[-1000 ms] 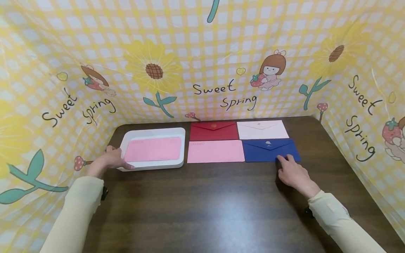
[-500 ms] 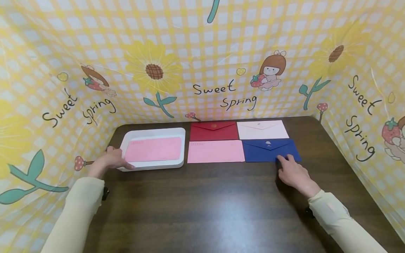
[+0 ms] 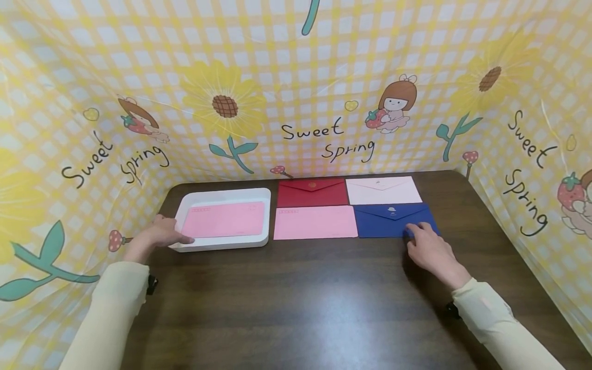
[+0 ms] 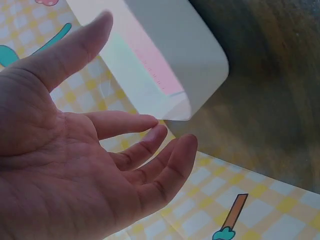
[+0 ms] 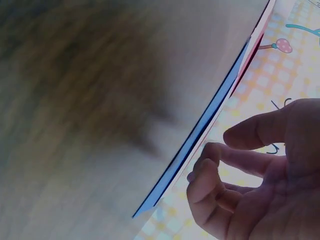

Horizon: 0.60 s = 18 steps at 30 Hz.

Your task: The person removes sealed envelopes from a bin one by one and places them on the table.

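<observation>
High downward head view, close left wrist view, shared tray [image 3: 226,197]

dark wood-grain table [image 3: 296,303] | yellow-checked cloth [image 3: 319,67] behind and beside it | printed sunflowers [image 3: 225,106] | "Sweet Spring" lettering [image 3: 312,132]

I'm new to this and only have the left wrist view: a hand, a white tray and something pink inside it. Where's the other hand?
Observer: In the head view, the right hand is over the near right part of a blue envelope; I can't tell whether it's touching.

Visitor: And the pink thing? I only see a piece of it.

Observer: The head view shows it whole: a pink envelope lying flat in the white tray.

Visitor: Ooh, does it have a twin?

Observer: Yes, a second pink envelope lies outside on the table, just right of the tray and left of the blue one.
</observation>
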### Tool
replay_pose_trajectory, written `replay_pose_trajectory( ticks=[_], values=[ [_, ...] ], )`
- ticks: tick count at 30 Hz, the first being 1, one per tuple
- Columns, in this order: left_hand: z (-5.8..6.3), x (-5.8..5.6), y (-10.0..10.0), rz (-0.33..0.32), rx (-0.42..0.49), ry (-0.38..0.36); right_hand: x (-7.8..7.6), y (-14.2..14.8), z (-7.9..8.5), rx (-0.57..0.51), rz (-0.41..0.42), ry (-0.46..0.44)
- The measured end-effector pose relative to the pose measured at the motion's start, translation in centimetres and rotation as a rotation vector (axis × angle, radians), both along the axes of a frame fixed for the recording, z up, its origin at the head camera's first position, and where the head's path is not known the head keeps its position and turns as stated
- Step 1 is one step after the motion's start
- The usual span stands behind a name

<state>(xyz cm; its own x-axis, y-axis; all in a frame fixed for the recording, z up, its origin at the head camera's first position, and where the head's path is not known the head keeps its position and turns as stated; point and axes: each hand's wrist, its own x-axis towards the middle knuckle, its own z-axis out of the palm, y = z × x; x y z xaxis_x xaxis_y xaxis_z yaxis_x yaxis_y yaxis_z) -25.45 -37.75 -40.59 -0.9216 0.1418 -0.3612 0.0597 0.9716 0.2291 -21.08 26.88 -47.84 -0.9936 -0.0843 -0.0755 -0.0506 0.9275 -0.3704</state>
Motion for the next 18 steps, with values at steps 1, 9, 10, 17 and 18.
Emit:
replay_pose_trajectory(
  ticks=[1,9,10,17,18],
  values=[
    [0.0,0.0,0.0,-0.007,0.005,0.018,0.0,-0.1,0.2,-0.007,-0.001,0.011],
    [1.2,-0.3,0.3,0.110,0.132,-0.012,0.2,-1.6,0.9,-0.076,0.011,0.099],
    [1.4,-0.4,0.4,0.113,0.143,-0.010,0.2,-1.7,0.9,-0.083,0.012,0.108],
    [2.6,-1.2,0.4,0.074,0.181,0.018,0.0,-2.8,1.2,-0.125,0.030,0.139],
    [2.6,-1.2,0.3,0.084,0.198,0.006,0.0,-3.0,1.3,-0.131,0.036,0.139]
  ],
)
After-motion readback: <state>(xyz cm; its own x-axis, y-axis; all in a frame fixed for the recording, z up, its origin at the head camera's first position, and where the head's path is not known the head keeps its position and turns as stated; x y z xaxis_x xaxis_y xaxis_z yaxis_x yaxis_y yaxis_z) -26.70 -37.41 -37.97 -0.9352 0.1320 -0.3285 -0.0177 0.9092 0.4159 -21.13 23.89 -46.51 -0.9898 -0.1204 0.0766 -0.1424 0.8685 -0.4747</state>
